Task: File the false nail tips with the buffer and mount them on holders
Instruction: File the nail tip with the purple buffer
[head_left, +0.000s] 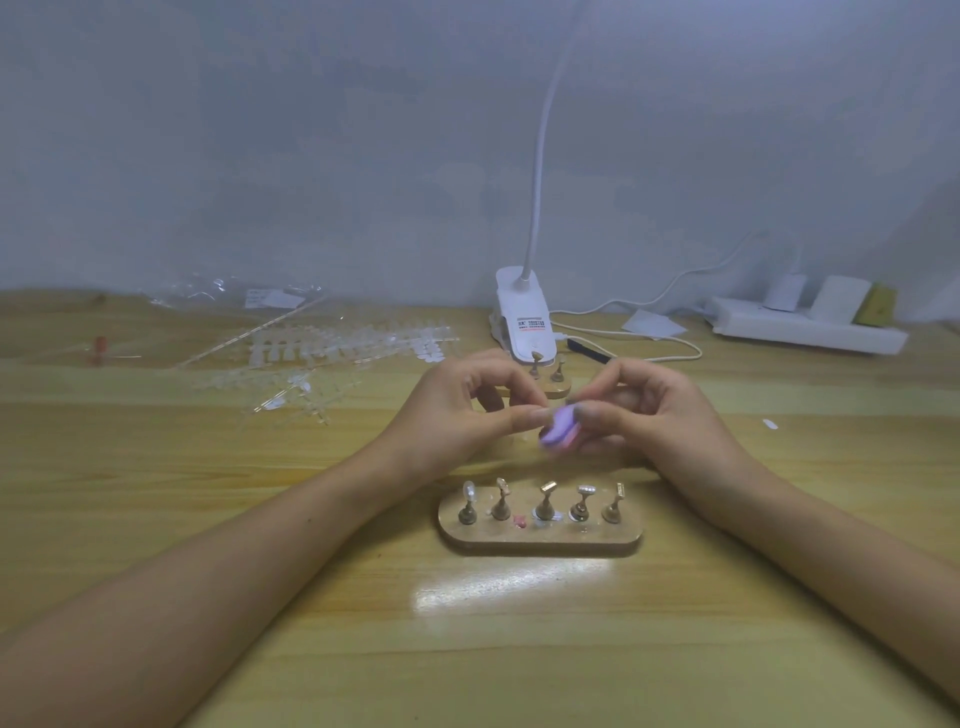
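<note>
- Nearest, at 6 o'clock on the pale wooden worktop (519, 649): an oblong wooden stand (540, 540) carrying five small brass holders (545, 501) in a row. A pale tip is seen on the leftmost; the other tops are too small to read.
- Just beyond the stand, both hands are raised and meet at centre.
- Left hand (457, 410): thumb and forefinger are pinched together, the fingers (535, 414) touching the buffer. A clear false nail tip is judged to be held there, but it is too small and blurred to be made out.
- Right hand (649, 410): a lilac foam buffer block with a pink core (558, 428) is gripped, thumb on top.
- Key relation: the buffer lies at 3 o'clock from the left fingertips, its long axis running from about 7 to 1 o'clock. For mounting, the stand lies at 6 o'clock, about equally near either hand.
- Behind the hands, at 12 o'clock: a second wooden stand (550, 388), partly hidden.
- At 10 o'clock: clear plastic sprues of nail tips (337, 353).
</note>
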